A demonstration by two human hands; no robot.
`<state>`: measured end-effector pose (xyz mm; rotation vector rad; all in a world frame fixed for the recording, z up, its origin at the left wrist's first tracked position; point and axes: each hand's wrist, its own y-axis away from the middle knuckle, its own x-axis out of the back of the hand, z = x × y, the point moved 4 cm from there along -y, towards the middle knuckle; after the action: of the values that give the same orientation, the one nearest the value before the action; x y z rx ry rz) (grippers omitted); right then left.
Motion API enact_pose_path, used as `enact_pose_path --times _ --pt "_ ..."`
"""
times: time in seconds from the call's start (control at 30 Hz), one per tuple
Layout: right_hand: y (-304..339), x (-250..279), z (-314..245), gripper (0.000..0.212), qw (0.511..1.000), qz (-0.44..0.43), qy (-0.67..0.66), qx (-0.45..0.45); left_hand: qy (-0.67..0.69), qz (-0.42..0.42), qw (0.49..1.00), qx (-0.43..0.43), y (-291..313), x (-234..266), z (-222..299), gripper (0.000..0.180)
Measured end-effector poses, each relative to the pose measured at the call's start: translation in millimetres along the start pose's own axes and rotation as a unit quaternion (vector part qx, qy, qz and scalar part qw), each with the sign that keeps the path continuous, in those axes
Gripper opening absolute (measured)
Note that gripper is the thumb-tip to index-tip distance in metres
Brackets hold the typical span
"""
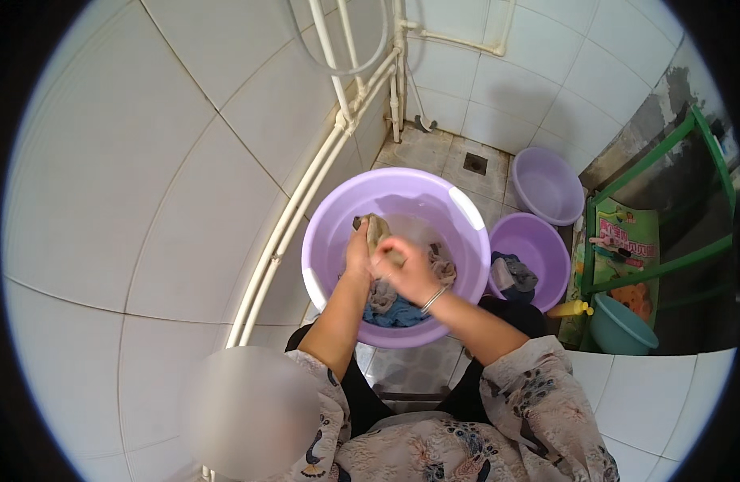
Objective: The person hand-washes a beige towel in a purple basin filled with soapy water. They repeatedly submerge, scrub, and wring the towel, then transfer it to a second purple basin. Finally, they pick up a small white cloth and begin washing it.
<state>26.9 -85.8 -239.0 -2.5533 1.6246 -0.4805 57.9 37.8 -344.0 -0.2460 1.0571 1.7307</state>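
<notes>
The large purple basin [335, 221] served as the reference position. The khaki cloth [376, 230] was located above the interior of the large purple basin, left of its center. The left hand [358, 253] was closed around the khaki cloth, with part of the fabric projecting above the fingers. The right hand [408, 273] was positioned over the middle of the large purple basin, against the khaki cloth, with its fingers bent. Motion blur covered these fingers; whether they gripped the fabric could not be determined. A bracelet [434, 300] encircled the right wrist.

Inside the large purple basin, a blue cloth [395, 313] lay toward the near side, and a patterned cloth [443, 266] lay toward the right wall.

A smaller purple basin [553, 257] stood just right of the large purple basin and contained dark garments [521, 273]. A pale purple basin [546, 183] stood beyond it, to the far right of the reference. A yellow bottle [569, 308], a teal basin [619, 325] and a green metal frame [655, 153] were situated farther right. A floor drain [475, 165] lay beyond the far rim; white pipes [293, 217] ran along the wall to the left.
</notes>
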Motion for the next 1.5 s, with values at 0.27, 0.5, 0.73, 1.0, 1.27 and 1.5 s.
enact_pose_path --times 0.27,0.5,0.73,1.0,1.27,1.5 --pt "-36.8 34.3 94.8 0.030 0.937 0.151 0.283 -0.137 -0.004 0.053 0.997 0.047 -3.9 -19.9 -46.6 0.031" --pt "-20.6 -35.8 80.8 0.023 0.973 0.037 0.226 0.011 -0.068 0.015 0.997 0.018 -47.3 42.7 -18.0 0.027" --pt "-40.4 56.7 220.2 0.036 0.915 0.157 0.128 -0.349 -0.230 0.117 0.963 0.076 -37.4 36.5 0.3 0.058" --pt "-42.6 41.9 233.0 0.030 0.918 0.033 0.171 -0.356 -0.180 0.175 0.960 0.124 -49.5 62.3 -19.7 0.059" --pt "-48.5 -16.8 70.2 0.009 0.971 -0.068 -0.104 -0.205 0.028 0.085 0.987 0.137 -66.9 72.3 -23.6 0.035" --pt "-7.0 -42.7 45.9 0.024 0.972 0.026 0.224 0.067 0.052 0.052 0.997 0.001 -54.7 35.8 -26.3 0.032"
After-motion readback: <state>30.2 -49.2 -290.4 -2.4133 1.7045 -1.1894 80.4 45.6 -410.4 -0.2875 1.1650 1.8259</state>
